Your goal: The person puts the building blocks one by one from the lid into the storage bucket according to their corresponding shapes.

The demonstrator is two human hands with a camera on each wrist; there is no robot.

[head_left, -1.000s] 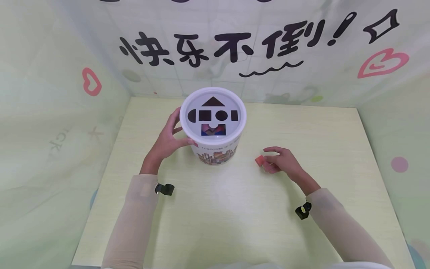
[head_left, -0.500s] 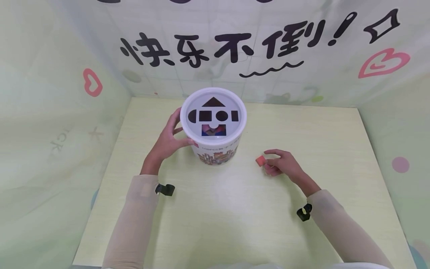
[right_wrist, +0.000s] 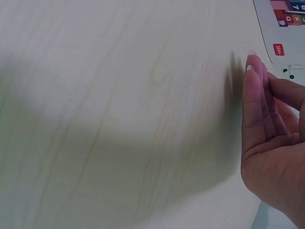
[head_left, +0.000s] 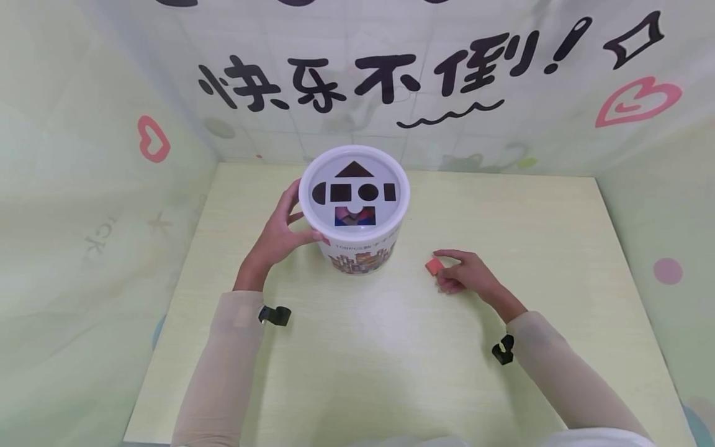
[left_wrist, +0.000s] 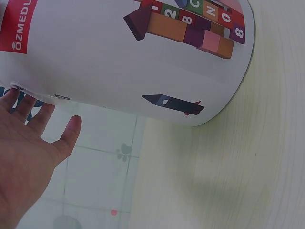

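A white bucket (head_left: 363, 256) with printed block pictures stands upright at the table's back middle. Its white lid (head_left: 310, 214) has several shaped cut-outs; coloured pieces show inside through the front one. My left hand (head_left: 276, 233) grips the bucket's left side just below the lid, thumb in front and fingers behind. In the left wrist view, that hand's fingertips touch the wall near the rim. To the right of the bucket, my right hand (head_left: 466, 272) pinches a small red block (head_left: 434, 267), its index finger stretched out above. From the right wrist, the fingers mostly hide the block.
The pale wooden table (head_left: 357, 372) runs up to a printed cloth wall (head_left: 357, 133) close behind the bucket. Cloth walls also flank it left and right. Black cameras sit on both wrists, the right-hand camera (head_left: 503, 351) low over the table.
My right index finger has shifted slightly left, its tip now close above the red block. The block has moved only a little. My left hand and the bucket stay in place.
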